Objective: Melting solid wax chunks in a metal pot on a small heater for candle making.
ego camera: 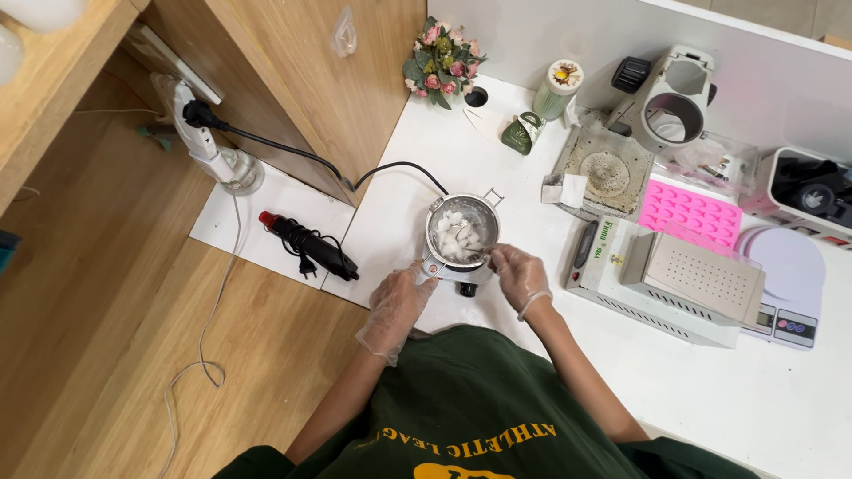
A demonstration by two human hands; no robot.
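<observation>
Green fabric of the person's shirt (479,399) fills the bottom of the head view, and both arms reach forward from it over a white tabletop (754,390). Each hand wears a thin clear plastic glove. The left hand (401,297) has its fingers curled together at the short handle on the near side of a small round metal pot (461,232); it seems to grip that handle, though the glove hides the exact hold. The right hand (519,275) is pinched shut at the pot's near rim, perhaps on a thin stirrer, but that is too small to tell.

That pot sits on a little heater base in the middle of the table, with a black power cable (390,168) running off towards a white power strip (209,146) on the wooden floor. White chunks (461,235) lie inside, lumpy and distinct, so as a judgement the melting has hardly begun and most of it remains.

Near the right hand stand a grey boxy machine (701,279), a pink silicone mould tray (690,213) and a small digital scale (785,266). A posy of pink flowers (441,60) stands at the far edge, and a black heat gun (311,247) lies left of the pot.
</observation>
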